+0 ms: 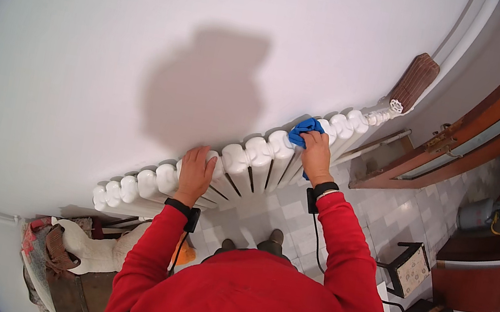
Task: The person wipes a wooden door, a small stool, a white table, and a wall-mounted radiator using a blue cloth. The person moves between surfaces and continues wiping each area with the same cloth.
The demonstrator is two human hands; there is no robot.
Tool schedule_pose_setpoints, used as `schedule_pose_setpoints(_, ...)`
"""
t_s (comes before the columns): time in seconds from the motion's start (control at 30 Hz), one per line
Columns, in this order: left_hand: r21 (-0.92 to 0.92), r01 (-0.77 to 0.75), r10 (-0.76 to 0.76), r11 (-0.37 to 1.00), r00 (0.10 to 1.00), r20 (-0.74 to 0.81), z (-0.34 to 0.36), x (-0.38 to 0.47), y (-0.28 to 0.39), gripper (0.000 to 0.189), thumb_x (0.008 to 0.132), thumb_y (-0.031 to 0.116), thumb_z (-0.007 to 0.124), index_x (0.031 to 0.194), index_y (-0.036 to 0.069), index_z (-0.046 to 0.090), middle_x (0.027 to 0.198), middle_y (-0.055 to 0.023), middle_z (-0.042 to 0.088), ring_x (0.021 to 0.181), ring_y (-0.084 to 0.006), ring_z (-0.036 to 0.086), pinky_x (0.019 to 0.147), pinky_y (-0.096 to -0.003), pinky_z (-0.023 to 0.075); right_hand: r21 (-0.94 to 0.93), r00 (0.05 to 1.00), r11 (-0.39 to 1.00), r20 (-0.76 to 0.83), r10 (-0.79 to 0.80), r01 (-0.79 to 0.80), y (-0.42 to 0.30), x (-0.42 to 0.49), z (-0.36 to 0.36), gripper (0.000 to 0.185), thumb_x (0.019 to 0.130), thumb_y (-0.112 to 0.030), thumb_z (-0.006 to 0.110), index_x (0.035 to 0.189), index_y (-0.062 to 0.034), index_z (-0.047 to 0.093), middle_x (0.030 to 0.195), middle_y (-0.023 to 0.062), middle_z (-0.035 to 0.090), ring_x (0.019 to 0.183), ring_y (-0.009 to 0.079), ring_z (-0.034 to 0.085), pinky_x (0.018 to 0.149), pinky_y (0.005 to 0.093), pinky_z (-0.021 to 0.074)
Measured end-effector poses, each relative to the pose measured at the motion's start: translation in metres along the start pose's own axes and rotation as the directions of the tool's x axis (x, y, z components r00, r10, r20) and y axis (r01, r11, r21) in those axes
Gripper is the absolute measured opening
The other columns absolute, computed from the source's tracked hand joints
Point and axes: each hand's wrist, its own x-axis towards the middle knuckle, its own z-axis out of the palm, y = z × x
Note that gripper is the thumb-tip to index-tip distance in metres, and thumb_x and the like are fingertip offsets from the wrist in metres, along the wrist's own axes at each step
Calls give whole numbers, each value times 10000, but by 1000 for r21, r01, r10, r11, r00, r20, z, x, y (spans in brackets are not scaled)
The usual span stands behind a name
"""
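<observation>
A white sectional radiator [234, 158] runs along the wall before me, its rounded glossy tops in a row. On the right part of it, my right hand [317, 153] presses a crumpled blue cloth [305, 129] against the top of a section. Part of the cloth hangs down behind the wrist. My left hand [196, 174] rests on the radiator's tops left of the middle, fingers slightly apart and holding nothing. Both wrists wear black bands with small dark boxes and cables.
A white valve wheel [395, 106] and a brown striped pad [416, 80] are at the radiator's right end. A brown wooden door [429, 151] stands ajar. Behind me on the right is a small stool [411, 269]. Covers lie over furniture [86, 247] at left. The floor is tiled [290, 212].
</observation>
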Motion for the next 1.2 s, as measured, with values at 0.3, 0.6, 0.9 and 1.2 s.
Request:
schedule_pose_setpoints(0.3,263,-45,101,964,973,-206,-77,-76,-82,372,985,216,633,1291,4,614,1262,-204,632,1194,-418,559,1045,-519,414,109,988,990,139,69,-85,-36,13,24,359,748,73,608,1054,-42,754,1046,153,677,1008,395,583,915,460,500)
schedule_pose_setpoints(0.6,270,125,-59,955,969,-240,-131,-105,-155,297,985,188,627,1211,-5,642,1187,-186,663,1123,-404,593,985,-515,447,128,997,992,82,-8,-3,-121,-14,43,387,718,74,652,1075,-51,737,1060,123,643,1026,371,574,906,450,505)
schedule_pose_setpoints(0.9,351,168,-85,921,967,-240,-124,-108,-159,290,994,231,623,1191,20,646,1179,-148,663,1155,-366,578,1050,-506,417,295,993,952,70,-100,75,-180,-24,59,460,675,116,618,1094,-39,723,1088,134,666,1034,394,582,928,465,505)
schedule_pose_setpoints(1.2,326,165,-91,931,969,-228,-120,-110,-166,273,995,209,624,1181,10,646,1169,-183,655,1131,-402,578,1056,-524,408,278,919,881,-17,-393,382,-242,-34,89,262,804,-76,637,1041,-69,750,1090,71,683,969,285,585,876,386,511)
